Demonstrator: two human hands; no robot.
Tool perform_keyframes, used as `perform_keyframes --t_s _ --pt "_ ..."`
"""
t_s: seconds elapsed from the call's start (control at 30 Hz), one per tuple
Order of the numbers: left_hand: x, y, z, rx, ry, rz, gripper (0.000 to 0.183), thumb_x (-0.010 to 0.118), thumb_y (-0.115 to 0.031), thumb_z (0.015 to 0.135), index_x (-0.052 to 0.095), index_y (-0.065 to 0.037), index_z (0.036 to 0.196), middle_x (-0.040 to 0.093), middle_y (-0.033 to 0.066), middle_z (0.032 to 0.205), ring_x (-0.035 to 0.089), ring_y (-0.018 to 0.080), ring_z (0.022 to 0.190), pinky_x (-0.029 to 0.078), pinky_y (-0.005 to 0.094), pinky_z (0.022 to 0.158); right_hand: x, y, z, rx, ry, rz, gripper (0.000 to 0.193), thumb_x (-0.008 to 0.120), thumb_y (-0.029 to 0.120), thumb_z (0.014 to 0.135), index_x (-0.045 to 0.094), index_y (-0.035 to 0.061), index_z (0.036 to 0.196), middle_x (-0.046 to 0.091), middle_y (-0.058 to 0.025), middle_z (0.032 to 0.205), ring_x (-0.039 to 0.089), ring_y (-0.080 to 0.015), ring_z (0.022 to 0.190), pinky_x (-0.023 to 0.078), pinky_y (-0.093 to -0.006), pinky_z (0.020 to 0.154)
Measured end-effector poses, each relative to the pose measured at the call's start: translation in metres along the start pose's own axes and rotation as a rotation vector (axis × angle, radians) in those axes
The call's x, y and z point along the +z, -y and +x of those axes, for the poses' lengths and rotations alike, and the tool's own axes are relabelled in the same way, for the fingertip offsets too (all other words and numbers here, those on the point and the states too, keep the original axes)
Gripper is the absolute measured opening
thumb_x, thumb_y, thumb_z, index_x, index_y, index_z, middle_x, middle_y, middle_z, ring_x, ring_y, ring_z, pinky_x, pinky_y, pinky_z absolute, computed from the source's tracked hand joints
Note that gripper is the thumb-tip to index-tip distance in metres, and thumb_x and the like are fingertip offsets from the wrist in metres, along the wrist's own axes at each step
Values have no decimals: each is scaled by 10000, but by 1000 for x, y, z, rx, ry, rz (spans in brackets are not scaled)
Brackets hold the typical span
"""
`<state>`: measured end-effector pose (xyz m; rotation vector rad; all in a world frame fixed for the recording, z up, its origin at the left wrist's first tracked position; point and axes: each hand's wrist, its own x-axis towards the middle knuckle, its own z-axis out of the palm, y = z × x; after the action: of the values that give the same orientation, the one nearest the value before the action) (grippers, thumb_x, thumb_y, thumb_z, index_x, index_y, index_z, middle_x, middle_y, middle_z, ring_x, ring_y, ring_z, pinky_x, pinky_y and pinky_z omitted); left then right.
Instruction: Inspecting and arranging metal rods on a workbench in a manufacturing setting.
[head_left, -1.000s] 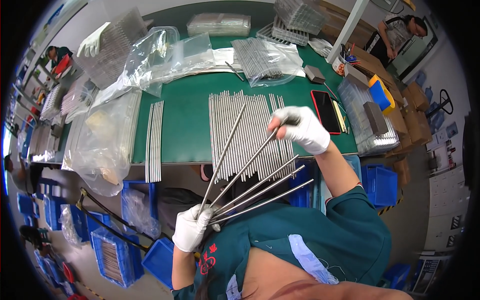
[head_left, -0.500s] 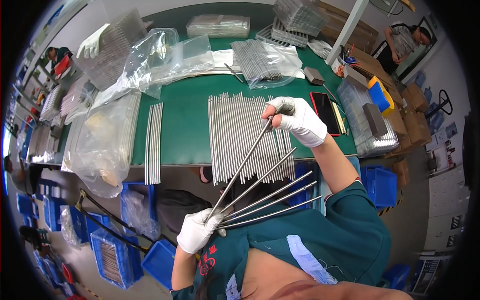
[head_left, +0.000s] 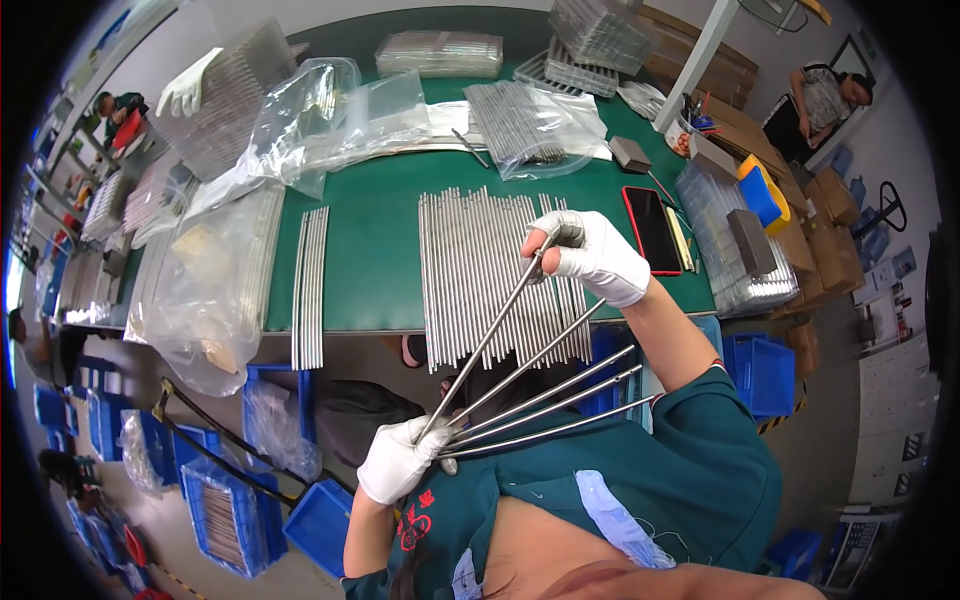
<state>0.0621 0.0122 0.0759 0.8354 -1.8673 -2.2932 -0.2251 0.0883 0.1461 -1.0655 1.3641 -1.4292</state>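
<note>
In a white glove with bare fingertips, my left hand grips the lower ends of several thin metal rods, which fan out to the right over my lap. My right hand, gloved the same way, pinches the upper end of one of these rods between thumb and finger. Beneath and beside that hand, a wide row of metal rods lies side by side on the green table, their near ends jutting past its edge. Farther left lies a narrow bundle of similar rods.
A red-edged phone lies right of my right hand, near stacked clear trays. Plastic bags cover the table's left side. At the back, more rods sit in a bag. Blue bins stand on the floor; a person stands far right.
My right hand has shifted slightly down, and the rod it pinches is tilted a little lower. The fanned rods have moved slightly; the left hand stays almost in place.
</note>
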Motion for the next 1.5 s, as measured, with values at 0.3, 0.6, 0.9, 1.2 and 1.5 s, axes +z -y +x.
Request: perform_keyframes --t_s 0.3,0.6,0.9,1.2,1.5 --pt "-2 -6 0 64 -204 -167 419 480 -400 861 568 10 856 496 14 535 390 44 422 254 176 391 -43 -2 16 -153 -266 955 132 531 140 840 512 43 928 508 -9 772 463 -80 637 381 -186 532" --pt "-27 -7 41 9 139 -1311 281 376 -302 916 533 -68 917 310 -46 544 288 56 404 252 179 316 15 -20 15 129 -12 136 126 435 119 802 516 23 798 355 41 539 300 -33 426 233 -177 385" --pt "17 -44 39 -69 284 -1331 298 345 -342 922 470 -72 924 431 -43 647 483 98 578 453 260 534 92 -42 71 -900 469 -1155 202 573 214 661 581 146 851 502 -63 654 555 -243 614 447 -354 513" --pt "8 -36 39 590 -351 -428 475 373 -422 893 466 19 1043 566 138 841 595 250 713 505 336 685 92 -18 112 -669 -99 -912 355 535 403 776 550 79 631 548 -106 568 552 -310 547 430 -378 493" --pt "-25 -24 70 544 -569 299 408 556 -118 824 405 39 1168 535 157 1058 545 216 959 426 296 849 95 -11 95 -116 65 -174 432 481 382 831 510 72 532 460 0 507 399 -82 458 326 -224 441"
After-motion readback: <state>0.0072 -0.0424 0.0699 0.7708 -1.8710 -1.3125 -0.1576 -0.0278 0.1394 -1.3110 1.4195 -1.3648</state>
